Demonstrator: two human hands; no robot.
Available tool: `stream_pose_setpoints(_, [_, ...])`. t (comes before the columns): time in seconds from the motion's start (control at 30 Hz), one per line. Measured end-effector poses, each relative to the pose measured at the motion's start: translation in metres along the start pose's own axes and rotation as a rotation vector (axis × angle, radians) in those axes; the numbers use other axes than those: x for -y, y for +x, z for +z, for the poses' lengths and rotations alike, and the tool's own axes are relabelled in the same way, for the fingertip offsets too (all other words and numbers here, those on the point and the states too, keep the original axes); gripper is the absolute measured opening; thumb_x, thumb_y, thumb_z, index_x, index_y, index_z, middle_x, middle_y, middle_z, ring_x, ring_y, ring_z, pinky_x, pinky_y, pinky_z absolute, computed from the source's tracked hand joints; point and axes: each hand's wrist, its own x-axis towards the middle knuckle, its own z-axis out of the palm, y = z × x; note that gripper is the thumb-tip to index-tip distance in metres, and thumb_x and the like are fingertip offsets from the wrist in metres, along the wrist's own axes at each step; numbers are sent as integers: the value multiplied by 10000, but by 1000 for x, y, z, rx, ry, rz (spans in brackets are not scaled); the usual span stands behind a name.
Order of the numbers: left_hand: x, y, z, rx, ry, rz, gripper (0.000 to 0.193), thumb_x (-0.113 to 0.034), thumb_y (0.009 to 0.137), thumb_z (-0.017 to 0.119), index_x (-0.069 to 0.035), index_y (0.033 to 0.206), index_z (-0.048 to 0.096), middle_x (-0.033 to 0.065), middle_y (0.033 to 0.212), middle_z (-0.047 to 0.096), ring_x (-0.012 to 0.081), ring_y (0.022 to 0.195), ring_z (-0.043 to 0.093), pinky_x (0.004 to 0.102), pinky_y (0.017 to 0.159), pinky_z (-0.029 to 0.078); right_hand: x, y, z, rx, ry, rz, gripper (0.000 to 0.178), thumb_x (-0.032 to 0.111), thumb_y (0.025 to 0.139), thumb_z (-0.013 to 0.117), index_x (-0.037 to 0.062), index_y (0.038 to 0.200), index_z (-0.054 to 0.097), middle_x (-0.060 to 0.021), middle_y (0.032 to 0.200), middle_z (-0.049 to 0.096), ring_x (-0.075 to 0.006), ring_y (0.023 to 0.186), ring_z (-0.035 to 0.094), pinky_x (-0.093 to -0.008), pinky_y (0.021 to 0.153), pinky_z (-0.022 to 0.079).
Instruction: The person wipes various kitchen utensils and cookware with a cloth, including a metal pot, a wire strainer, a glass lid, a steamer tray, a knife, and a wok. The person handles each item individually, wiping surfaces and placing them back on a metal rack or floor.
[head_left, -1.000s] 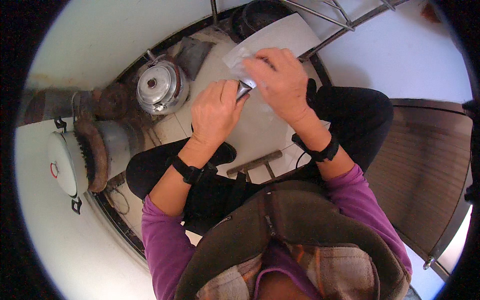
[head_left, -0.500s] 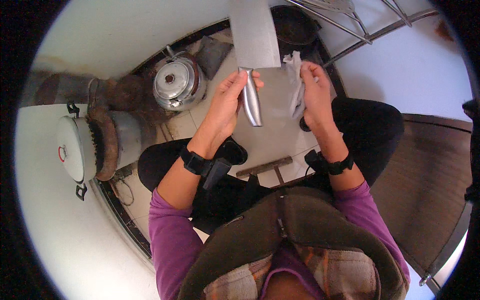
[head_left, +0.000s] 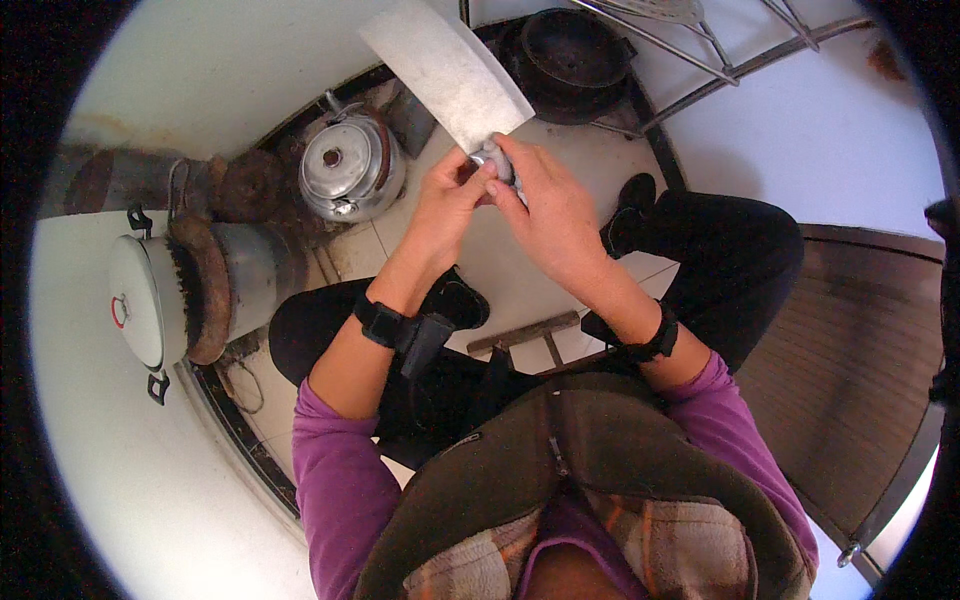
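Observation:
A cleaver with a wide, pale metal blade (head_left: 450, 75) points up and to the left, its silver handle mostly covered by my fingers. My left hand (head_left: 447, 205) grips that handle near the blade's base. Against the same handle, my right hand (head_left: 545, 205) presses a crumpled whitish cloth (head_left: 497, 160), of which only a small part shows between the fingers. Both hands meet in front of me, above the floor between my knees.
At the left a silver kettle (head_left: 345, 165) stands near the wall, with a large lidded pot (head_left: 145, 300) closer by. Dark round pans (head_left: 575, 60) are stacked at the back beneath a metal rack (head_left: 700, 60). A brown panel (head_left: 860, 370) is on the right.
My right hand has moved left, bringing the cloth onto the cleaver's handle. The blade has swung from nearly upright to leaning left.

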Motion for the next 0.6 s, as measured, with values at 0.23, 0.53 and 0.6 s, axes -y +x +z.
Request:
stream_pose_setpoints(0.23, [-6, 5, -20, 88, -132, 42, 278, -177, 969, 596, -79, 1229, 595, 7, 1133, 639, 132, 994, 605, 321, 889, 498, -15, 8, -25, 240, 117, 164, 452, 316, 842, 704, 28, 1169, 584, -119, 972, 682, -315, 818, 667, -391, 698, 527])
stream_pose_setpoints(0.53, [-16, 1, -23, 213, -240, 47, 399, -146, 958, 598, -65, 1335, 498, 28, 1231, 574, 183, 1127, 537, 366, 1001, 421, -31, 2, -26, 661, 992, 554, 399, 289, 862, 716, 24, 1135, 598, -41, 894, 661, -126, 727, 626, -299, 661, 512])
stream_pose_setpoints(0.6, [-15, 2, -22, 219, -279, 102, 370, -129, 971, 571, -71, 1330, 501, 22, 1241, 563, 175, 1130, 530, 362, 993, 423, -33, 1, -20, 581, 937, 457, 368, 279, 863, 713, 27, 1108, 606, -41, 885, 659, -133, 743, 632, -306, 660, 510])
